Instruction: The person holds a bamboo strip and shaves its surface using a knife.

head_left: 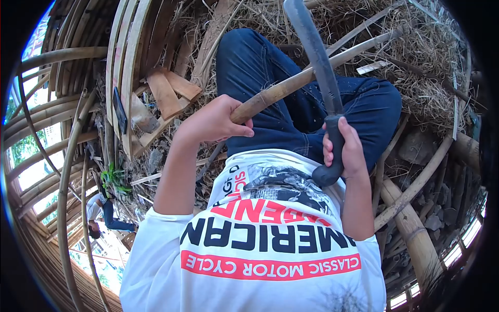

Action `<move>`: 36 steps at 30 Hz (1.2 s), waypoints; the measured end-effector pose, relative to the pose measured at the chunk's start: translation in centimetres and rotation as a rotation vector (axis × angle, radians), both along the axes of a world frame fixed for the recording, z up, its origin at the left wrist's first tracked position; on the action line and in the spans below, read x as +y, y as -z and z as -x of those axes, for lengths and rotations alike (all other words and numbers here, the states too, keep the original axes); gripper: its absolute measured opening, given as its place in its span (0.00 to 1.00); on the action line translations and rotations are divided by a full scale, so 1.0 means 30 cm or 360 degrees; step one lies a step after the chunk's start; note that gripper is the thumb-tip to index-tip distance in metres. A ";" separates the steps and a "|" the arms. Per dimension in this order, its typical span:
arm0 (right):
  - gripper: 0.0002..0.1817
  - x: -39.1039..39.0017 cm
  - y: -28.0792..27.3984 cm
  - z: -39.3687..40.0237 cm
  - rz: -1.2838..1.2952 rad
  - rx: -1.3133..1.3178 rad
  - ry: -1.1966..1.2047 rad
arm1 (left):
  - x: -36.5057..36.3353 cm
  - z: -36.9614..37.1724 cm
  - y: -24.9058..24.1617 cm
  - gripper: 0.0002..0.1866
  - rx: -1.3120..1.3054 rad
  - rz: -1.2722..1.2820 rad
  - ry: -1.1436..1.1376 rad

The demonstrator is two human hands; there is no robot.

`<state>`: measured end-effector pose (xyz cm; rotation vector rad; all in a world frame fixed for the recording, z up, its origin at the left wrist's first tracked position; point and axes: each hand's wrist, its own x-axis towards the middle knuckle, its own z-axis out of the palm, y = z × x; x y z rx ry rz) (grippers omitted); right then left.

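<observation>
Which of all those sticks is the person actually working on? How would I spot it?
Find the blue jeans at the picture's centre. The bamboo pole lies slanted across them, its near end gripped by the left hand. Unlike the loose poles around, it crosses the dark machete held in the right hand.

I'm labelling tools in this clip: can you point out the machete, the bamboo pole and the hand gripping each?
machete [317, 57], head view, mid-blade.
bamboo pole [291, 83], head view, shaft over the knee.
right hand [343, 148], head view, fingers around the handle.
left hand [215, 122], head view, knuckles.

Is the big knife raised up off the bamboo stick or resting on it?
Cannot tell: the knife, gripped by the right hand, crosses the bamboo stick held by the left hand; contact isn't visible.
</observation>
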<state>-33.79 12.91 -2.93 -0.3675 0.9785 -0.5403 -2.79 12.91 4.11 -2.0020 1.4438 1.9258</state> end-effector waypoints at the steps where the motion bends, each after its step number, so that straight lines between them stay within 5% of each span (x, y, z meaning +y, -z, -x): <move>1: 0.26 0.012 -0.014 -0.005 -0.0015 0.0002 -0.0094 | -0.002 -0.008 0.005 0.12 0.0023 -0.0009 0.0012; 8: 0.26 0.001 0.004 -0.006 -0.0001 -0.0003 -0.0008 | -0.014 0.004 -0.001 0.11 -0.0042 -0.0023 -0.0002; 11: 0.27 0.014 -0.024 -0.014 0.0075 0.0063 -0.0276 | -0.017 -0.022 0.026 0.12 0.0029 0.0028 0.0000; 36: 0.26 -0.029 0.004 0.005 -0.0001 0.0021 -0.0046 | -0.015 0.007 0.022 0.11 0.0020 0.0082 0.0022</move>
